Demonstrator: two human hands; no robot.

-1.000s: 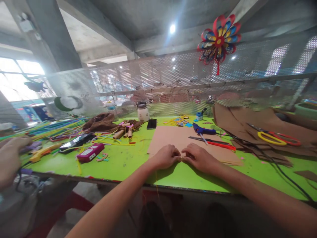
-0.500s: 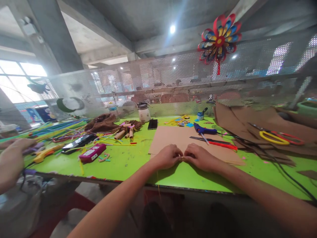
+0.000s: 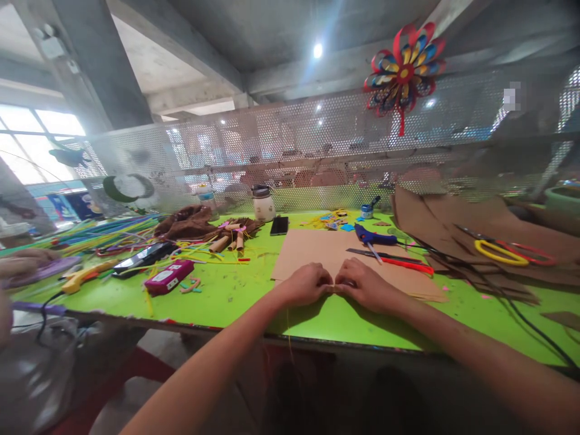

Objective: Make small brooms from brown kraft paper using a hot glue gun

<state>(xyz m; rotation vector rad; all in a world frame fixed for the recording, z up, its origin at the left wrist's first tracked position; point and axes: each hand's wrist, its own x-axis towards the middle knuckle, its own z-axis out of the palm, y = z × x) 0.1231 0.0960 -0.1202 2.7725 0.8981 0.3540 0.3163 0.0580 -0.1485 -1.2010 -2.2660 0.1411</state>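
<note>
- Our left hand [image 3: 304,284] and right hand [image 3: 366,285] rest side by side on the near edge of the cardboard [image 3: 312,246], which lies on the green surface [image 3: 226,297].
- The fingers [image 3: 323,283] of both hands curl together, their tips pinched on a small brown piece [image 3: 334,289] that is mostly hidden.
- Just beyond our hands lie a glue gun [image 3: 372,237] and a red cutter [image 3: 404,264], with scissors [image 3: 501,252] farther right.
- A pink box [image 3: 168,277] sits well to our left.

Daylight floods from the window [image 3: 40,130] at left, washing that side hazy; a ceiling lamp [image 3: 318,51] glares. Edges bend and blur strongly.
</note>
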